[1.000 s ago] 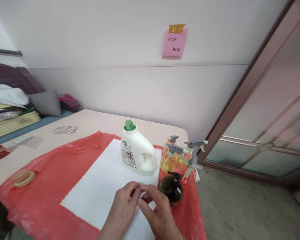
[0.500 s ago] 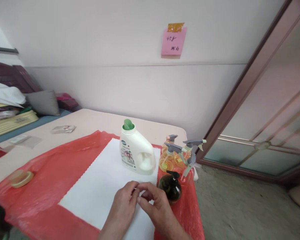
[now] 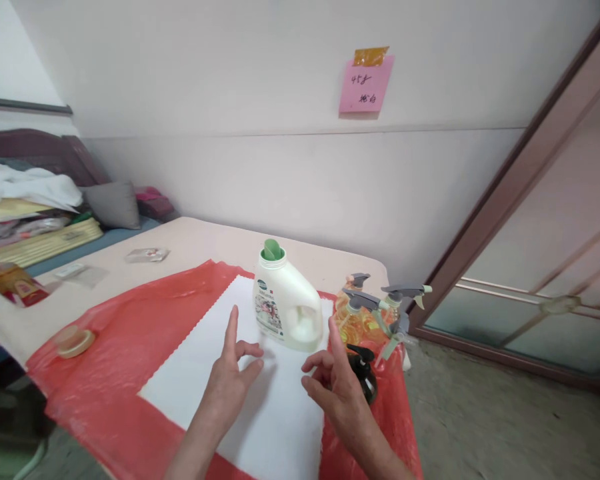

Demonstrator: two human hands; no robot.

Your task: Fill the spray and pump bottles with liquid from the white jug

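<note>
My left hand point(image 3: 229, 380) hovers over the white cloth point(image 3: 220, 373), index finger pointing up, the other fingers loosely curled and apart, holding nothing. My right hand point(image 3: 333, 390) is raised beside it, index finger up, fingers apart and empty, just in front of the dark pump bottle point(image 3: 365, 377). A white detergent jug with a green cap point(image 3: 286, 308) stands upright on the cloth beyond both hands. Orange spray bottles with grey triggers point(image 3: 365, 317) stand to its right.
A red plastic sheet point(image 3: 115, 353) covers the beige table point(image 3: 190, 243). A tape roll point(image 3: 74, 341) lies at its left. Small packets point(image 3: 147, 254) lie farther back. A bed with bedding point(image 3: 35, 207) is at the left, a glass door point(image 3: 545, 267) at the right.
My hands were joined, fingertips pinched together over the cloth; they have now separated and lifted, each with the index finger raised. The camera view has shifted slightly to the left.
</note>
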